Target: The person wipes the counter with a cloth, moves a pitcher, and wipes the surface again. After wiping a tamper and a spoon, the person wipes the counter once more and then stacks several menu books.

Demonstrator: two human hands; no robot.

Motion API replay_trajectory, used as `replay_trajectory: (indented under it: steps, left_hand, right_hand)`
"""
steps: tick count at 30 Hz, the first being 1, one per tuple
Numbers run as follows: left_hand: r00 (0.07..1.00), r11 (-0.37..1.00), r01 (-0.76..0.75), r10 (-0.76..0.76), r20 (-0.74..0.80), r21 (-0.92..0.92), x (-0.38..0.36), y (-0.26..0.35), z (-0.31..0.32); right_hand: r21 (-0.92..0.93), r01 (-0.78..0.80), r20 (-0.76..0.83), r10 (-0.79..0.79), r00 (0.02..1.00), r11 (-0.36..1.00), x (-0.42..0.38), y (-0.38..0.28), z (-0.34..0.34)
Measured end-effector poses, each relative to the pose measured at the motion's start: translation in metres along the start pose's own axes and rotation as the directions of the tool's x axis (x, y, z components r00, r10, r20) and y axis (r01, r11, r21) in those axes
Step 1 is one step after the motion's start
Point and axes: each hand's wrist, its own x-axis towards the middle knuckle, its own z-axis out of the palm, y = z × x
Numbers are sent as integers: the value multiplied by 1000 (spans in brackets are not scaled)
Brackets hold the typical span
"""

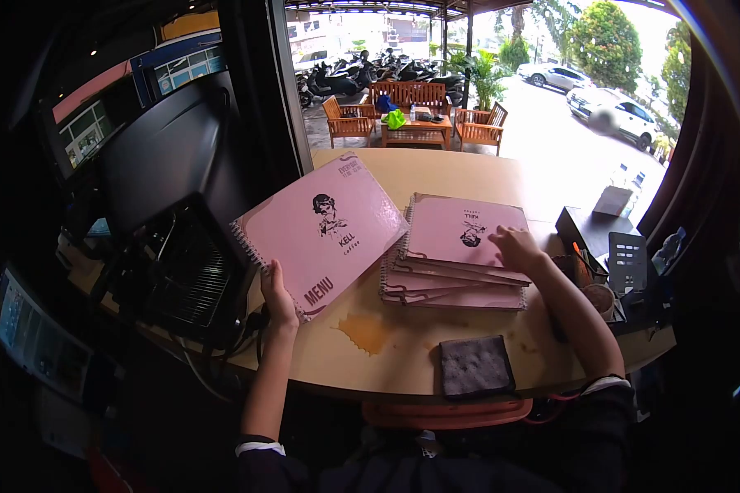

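My left hand (279,297) grips the lower spiral-bound edge of a pink menu (362,205), which is tilted with its cover facing up. To the right of it lies a stack of similar pink menus (440,234), with the top cover upside down to my view. My right hand (514,248) is over the right side of the top menu, its fingers partly bent; whether they press on the cover is unclear. A folded dark grey cloth (475,366) lies near the front edge, and an orange-brown spill (366,333) spreads on the wood below the menus.
The curved wooden counter (329,374) carries a black monitor (168,148) at the left and a black box (584,234) with small items at the right. An orange-red seat (444,413) sits under the front edge. Wooden chairs and a table (419,131) stand outside.
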Motion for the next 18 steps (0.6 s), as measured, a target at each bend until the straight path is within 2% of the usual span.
replay_trajectory:
  steps: [2,3,6,10,11,12,13,14,15,16,18]
  left_hand:
    - [995,998,21,-14,-100,61,5,-6,8]
    - [995,998,20,-13,-101,63,9,-13,12]
    - [989,999,50,-49,-142,3,10,-28,37]
    - [985,990,111,-121,-121,-92,12,-54,53]
    - [985,989,113,-123,-119,-93,15,-67,50]
    - [985,993,118,-119,-127,-18,18,-79,46]
    - [985,991,121,-112,-134,57,22,-90,41]
    - [985,991,120,-111,-131,57,21,-84,41]
    - [942,948,317,-314,-120,3,19,-75,41]
    - [857,862,504,-506,-99,-46,16,-67,40]
    - [883,886,463,-464,-64,-32,19,-79,25]
  right_hand:
    - [134,104,-86,-93,992,986,9,-26,1]
    - [188,156,-137,-131,982,970,15,-38,6]
    - [192,94,-98,-76,992,977,28,-68,17]
    - [173,67,-117,-47,992,983,23,-71,22]
    - [179,103,-189,-68,980,979,21,-68,26]
    - [182,139,-262,-88,961,974,19,-66,28]
    - [181,136,-263,-85,961,974,19,-65,30]
    - [196,137,-287,-76,955,971,19,-64,33]
    - [212,138,-309,-68,949,967,19,-66,32]
    - [217,135,-305,-64,950,967,19,-65,31]
    - [319,121,-212,-53,976,940,19,-63,17]
